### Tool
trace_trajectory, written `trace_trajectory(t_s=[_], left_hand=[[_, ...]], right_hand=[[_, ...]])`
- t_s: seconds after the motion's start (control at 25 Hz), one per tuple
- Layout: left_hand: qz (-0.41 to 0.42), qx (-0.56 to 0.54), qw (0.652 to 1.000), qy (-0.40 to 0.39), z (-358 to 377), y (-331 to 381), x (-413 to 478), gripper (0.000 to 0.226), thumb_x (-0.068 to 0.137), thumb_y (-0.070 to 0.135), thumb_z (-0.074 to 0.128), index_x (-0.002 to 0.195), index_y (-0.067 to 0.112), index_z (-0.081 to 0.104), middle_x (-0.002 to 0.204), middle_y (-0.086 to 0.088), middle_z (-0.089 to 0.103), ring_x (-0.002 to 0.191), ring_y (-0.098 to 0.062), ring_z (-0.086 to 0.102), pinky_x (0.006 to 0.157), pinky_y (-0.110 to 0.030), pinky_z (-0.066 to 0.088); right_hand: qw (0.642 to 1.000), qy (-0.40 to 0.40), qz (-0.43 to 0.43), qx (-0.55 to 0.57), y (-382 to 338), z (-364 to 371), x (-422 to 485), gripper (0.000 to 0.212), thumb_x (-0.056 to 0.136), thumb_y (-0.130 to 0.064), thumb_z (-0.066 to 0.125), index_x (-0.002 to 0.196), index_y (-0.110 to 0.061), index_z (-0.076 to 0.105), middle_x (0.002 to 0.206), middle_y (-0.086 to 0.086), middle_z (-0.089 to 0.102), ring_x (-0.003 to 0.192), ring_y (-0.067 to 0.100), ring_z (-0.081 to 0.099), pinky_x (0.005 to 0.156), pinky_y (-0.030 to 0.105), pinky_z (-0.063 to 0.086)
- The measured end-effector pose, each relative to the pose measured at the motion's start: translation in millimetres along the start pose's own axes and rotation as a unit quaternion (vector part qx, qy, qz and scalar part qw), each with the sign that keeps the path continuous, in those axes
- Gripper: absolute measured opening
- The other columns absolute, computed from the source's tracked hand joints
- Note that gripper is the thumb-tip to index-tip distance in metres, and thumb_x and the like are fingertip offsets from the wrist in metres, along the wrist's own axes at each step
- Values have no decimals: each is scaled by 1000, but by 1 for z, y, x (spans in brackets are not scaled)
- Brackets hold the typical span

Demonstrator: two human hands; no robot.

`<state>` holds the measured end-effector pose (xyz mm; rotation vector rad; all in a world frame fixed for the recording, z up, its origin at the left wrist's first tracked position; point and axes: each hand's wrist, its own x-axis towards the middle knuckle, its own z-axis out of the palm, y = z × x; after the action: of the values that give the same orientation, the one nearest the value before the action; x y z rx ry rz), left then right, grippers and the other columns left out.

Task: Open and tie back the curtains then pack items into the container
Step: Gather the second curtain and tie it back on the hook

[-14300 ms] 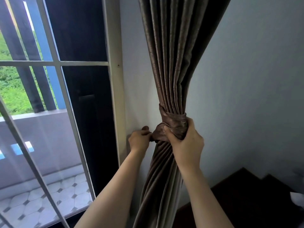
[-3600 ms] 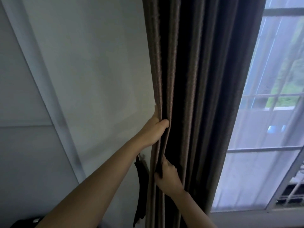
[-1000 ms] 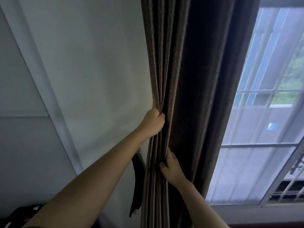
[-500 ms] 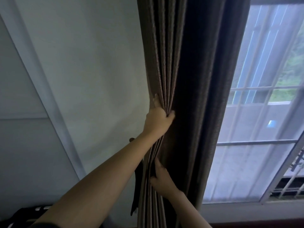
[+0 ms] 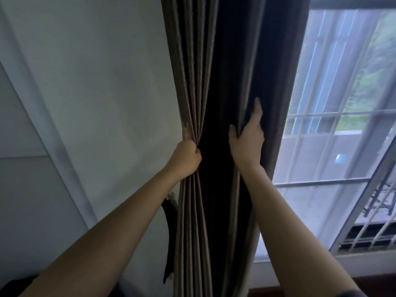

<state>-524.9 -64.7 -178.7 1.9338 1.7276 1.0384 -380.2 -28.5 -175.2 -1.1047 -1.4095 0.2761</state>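
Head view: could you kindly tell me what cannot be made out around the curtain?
In the head view:
- Curtain: top and hem cut off by the frame edges.
- Left hand: fingertips buried in the folds it grips.
- Right hand: most fingers hidden behind a fold.
- Dark strip: partly behind curtain, too dim to identify.

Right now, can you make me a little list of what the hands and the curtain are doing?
curtain: brown, hanging in folds, not tied yet
left hand: grips a bunch of folds at the curtain's left edge
right hand: holds a fold nearer the window
strap: dark, hanging loose by the wall, just left of the curtain
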Motion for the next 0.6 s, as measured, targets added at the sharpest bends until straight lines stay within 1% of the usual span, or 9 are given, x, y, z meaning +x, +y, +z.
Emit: trace_trajectory(t_s=[0.04, 0.12, 0.2, 0.28, 0.36, 0.4, 0.48, 0.56, 0.6], left_hand=[[0, -10, 1000, -9, 0, 0, 1, 26, 93, 1, 35, 112, 13, 47, 93, -12, 52, 86, -34, 60, 70, -37, 47], [4, -22, 999, -24, 1, 0, 3, 52, 94, 3, 33, 144, 9, 21, 96, -13, 55, 83, -29, 58, 70, -33, 44], [3, -19, 999, -36, 2, -2, 7, 65, 95, 4, 33, 151, 11, 1, 100, -18, 61, 74, -27, 57, 64, -31, 45], [-2, -15, 999, -46, 1, -2, 9, 67, 95, 3, 33, 151, 11, -3, 94, -18, 61, 59, -18, 50, 55, -28, 41], [-5, -8, 999, -47, 1, -2, 11, 67, 95, 4, 32, 151, 11, -4, 96, -14, 60, 55, -13, 46, 50, -23, 39], [-4, -11, 999, -49, 2, -1, 12, 67, 96, 4, 32, 151, 12, -5, 106, -15, 60, 56, -12, 47, 48, -19, 39], [2, -12, 998, -53, 2, 2, 14, 67, 96, 4, 32, 150, 11, -7, 132, -22, 49, 62, -12, 50, 46, -11, 39], [8, -10, 998, -60, 4, 4, 16, 65, 97, 5, 32, 150, 10, -5, 138, -23, 44, 65, -10, 51, 48, -7, 40], [9, -8, 998, -63, 5, 5, 17, 64, 97, 6, 32, 151, 9, -4, 137, -22, 45, 70, -11, 54, 55, -8, 44]], right_hand=[[999, -45, 3, -9, 11, 5, -7, 80, 85, -3, 53, 149, -24, 10, 131, 16, 55, 114, 29, 56, 98, 35, 44], [990, -139, -6, -4, 41, 19, -38, 73, 82, 5, 50, 147, -17, 24, 122, 14, 61, 109, 27, 60, 97, 32, 46], [977, -209, -29, -10, 68, 31, -73, 52, 80, 10, 51, 130, -3, 49, 116, 14, 63, 107, 27, 60, 99, 36, 46], [972, -231, -33, -8, 84, 38, -103, 38, 79, 11, 52, 115, 1, 60, 109, 15, 62, 102, 28, 60, 95, 31, 46], [974, -224, -16, -1, 94, 42, -124, 40, 81, 11, 52, 118, 0, 59, 115, 14, 59, 105, 21, 57, 92, 12, 38], [975, -222, -2, -3, 97, 43, -132, 44, 82, 10, 53, 125, -2, 56, 123, 11, 56, 110, 15, 54, 94, 7, 34], [972, -233, 25, -15, 103, 44, -145, 53, 85, 5, 54, 135, -8, 47, 137, 6, 49, 120, 12, 49, 101, 10, 30], [966, -254, 46, -10, 104, 45, -152, 54, 86, 2, 54, 138, -12, 44, 138, 4, 50, 124, 15, 49, 103, 14, 32], [963, -263, 53, -6, 103, 46, -154, 54, 87, 1, 54, 138, -13, 44, 136, 4, 53, 123, 16, 50, 102, 14, 33]])
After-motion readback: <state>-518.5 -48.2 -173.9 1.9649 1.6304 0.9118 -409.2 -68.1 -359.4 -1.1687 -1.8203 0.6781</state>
